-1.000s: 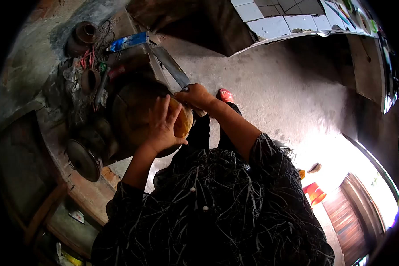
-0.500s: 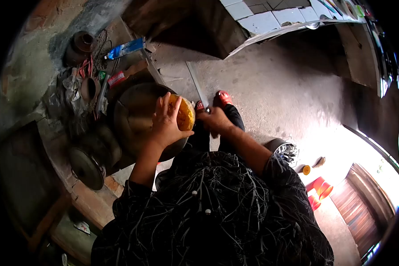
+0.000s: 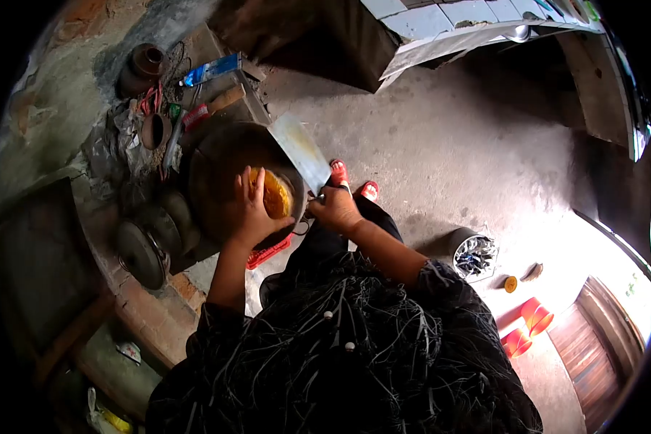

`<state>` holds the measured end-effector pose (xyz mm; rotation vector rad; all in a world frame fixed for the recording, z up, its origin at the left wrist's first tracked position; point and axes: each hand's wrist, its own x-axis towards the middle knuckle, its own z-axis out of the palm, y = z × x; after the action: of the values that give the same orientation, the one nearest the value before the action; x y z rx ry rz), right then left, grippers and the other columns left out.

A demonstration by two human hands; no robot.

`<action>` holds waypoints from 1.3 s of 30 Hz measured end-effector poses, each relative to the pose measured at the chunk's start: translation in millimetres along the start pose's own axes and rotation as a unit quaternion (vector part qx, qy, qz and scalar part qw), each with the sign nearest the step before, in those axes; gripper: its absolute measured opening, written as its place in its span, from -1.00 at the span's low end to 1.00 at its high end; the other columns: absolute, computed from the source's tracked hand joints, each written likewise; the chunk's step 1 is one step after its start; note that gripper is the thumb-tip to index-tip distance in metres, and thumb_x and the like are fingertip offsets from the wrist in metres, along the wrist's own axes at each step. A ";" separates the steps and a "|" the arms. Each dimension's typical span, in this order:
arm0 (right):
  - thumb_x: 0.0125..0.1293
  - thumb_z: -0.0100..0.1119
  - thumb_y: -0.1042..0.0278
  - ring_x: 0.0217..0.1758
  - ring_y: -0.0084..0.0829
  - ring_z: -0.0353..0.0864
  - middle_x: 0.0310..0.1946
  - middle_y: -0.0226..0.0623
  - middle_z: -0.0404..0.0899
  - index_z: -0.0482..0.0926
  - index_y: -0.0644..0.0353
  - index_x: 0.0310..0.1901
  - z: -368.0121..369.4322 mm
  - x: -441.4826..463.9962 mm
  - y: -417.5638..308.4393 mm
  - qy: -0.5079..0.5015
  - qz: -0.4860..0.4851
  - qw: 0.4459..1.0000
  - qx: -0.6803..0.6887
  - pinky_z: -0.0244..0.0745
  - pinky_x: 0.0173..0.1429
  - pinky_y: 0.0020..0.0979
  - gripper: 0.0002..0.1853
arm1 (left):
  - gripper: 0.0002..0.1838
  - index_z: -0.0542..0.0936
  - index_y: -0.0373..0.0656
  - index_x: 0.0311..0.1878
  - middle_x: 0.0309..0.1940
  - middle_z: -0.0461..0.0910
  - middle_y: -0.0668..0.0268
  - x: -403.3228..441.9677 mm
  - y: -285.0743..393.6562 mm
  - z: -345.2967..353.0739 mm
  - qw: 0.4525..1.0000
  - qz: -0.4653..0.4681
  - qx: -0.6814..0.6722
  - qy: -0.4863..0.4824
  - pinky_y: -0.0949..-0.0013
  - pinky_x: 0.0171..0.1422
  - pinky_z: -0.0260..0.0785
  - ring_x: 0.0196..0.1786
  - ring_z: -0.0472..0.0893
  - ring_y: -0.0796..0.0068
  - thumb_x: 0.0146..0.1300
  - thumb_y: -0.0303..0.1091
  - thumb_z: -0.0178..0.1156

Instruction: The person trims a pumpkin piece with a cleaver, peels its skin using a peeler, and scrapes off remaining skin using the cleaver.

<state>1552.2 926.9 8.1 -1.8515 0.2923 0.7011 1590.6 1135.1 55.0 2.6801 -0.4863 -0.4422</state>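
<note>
By the right edge of a wide, dark, round pan (image 3: 217,153), the right hand (image 3: 336,207) was clenched on the handle of a broad-bladed grey metal cleaver (image 3: 300,152), its blade pointing forward and leftward beside the rim. The left hand (image 3: 252,215), fingers spread and thumb opposed, grasped a rounded orange-yellow cut piece of pumpkin (image 3: 277,197) over the pan's right half; whether the two touched could not be told. A red plastic basket (image 3: 270,252) showed below the pan's near edge; a lidded grey metal pot (image 3: 141,253) stood off its near left edge.
</note>
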 end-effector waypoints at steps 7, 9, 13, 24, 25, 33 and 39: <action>0.11 0.20 0.02 -0.28 -0.05 0.65 -0.40 -0.11 0.64 0.47 0.23 -0.17 -98.5 -58.6 48.9 0.131 0.029 0.952 -0.274 0.53 -0.16 -0.13 -0.57 | 0.34 -0.12 -0.03 0.45 0.41 -0.13 -0.15 -5.6 -9.9 7.2 0.998 -0.018 -0.061 0.006 -0.15 0.46 -0.15 0.42 -0.10 -0.28 -0.37 -0.04 0.57; 0.13 0.18 0.08 -0.29 -0.06 0.65 -0.41 -0.15 0.65 0.39 0.16 -0.03 -108.5 -75.6 72.9 0.147 0.074 0.949 -0.270 0.52 -0.18 -0.12 -0.55 | 0.34 -0.16 -0.02 0.45 0.41 -0.14 -0.16 -7.0 -19.9 15.3 0.997 -0.027 -0.070 0.007 -0.15 0.48 -0.27 0.43 -0.11 -0.28 -0.34 0.00 0.55; 0.19 0.17 0.20 -0.52 -0.14 0.58 -0.61 -0.16 0.54 0.41 0.21 -0.11 -113.7 -130.1 87.3 0.207 0.024 0.964 -0.163 0.46 -0.40 -0.17 -0.67 | 0.31 -0.15 -0.05 0.45 0.41 -0.13 -0.18 -8.6 -26.9 21.0 0.996 -0.017 -0.084 0.023 -0.13 0.48 -0.24 0.43 -0.08 -0.25 -0.29 0.00 0.53; 0.23 0.03 0.12 -0.22 0.10 0.58 -0.37 0.13 0.58 0.58 0.16 -0.14 -60.0 -150.3 108.7 0.169 0.107 0.967 -0.154 0.47 -0.13 0.01 -0.68 | 0.38 -0.20 -0.07 0.46 0.42 -0.22 -0.21 -5.5 -25.3 11.9 0.996 0.001 -0.092 -0.021 -0.14 0.49 -0.33 0.45 -0.21 -0.31 -0.35 -0.01 0.56; 0.25 0.01 0.08 -0.23 0.07 0.60 -0.36 0.08 0.59 0.57 0.04 -0.04 -59.0 -150.4 89.7 0.149 0.099 0.972 -0.150 0.49 -0.13 -0.03 -0.66 | 0.39 -0.19 -0.07 0.46 0.42 -0.21 -0.19 -5.5 -24.1 9.7 0.997 0.005 -0.071 -0.022 -0.14 0.49 -0.30 0.45 -0.19 -0.30 -0.37 -0.01 0.57; 0.16 0.13 0.29 -0.53 -0.26 0.62 -0.52 -0.28 0.61 0.51 0.04 0.08 0.5 -112.9 24.7 0.201 -0.180 0.939 -0.212 0.51 -0.45 -0.27 -0.59 | 0.33 -0.02 -0.22 0.39 0.31 0.02 -0.15 -10.1 3.6 6.9 0.997 0.049 0.048 0.047 -0.09 0.35 0.11 0.30 0.14 -0.25 -0.45 0.00 0.58; 0.14 0.11 0.38 -0.45 -0.32 0.64 -0.47 -0.29 0.60 0.45 0.11 0.15 30.9 -112.9 -12.9 0.201 -0.167 0.943 -0.205 0.53 -0.41 -0.31 -0.53 | 0.12 0.23 -0.26 0.25 0.15 0.25 -0.22 -15.3 -12.6 47.4 0.980 0.105 0.094 0.140 -0.06 0.29 0.18 0.17 0.30 -0.24 -0.38 0.12 0.50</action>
<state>1458.8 945.8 77.3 -2.3687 0.0872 0.1447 1563.1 1137.4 11.7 2.7670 -0.7457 0.0447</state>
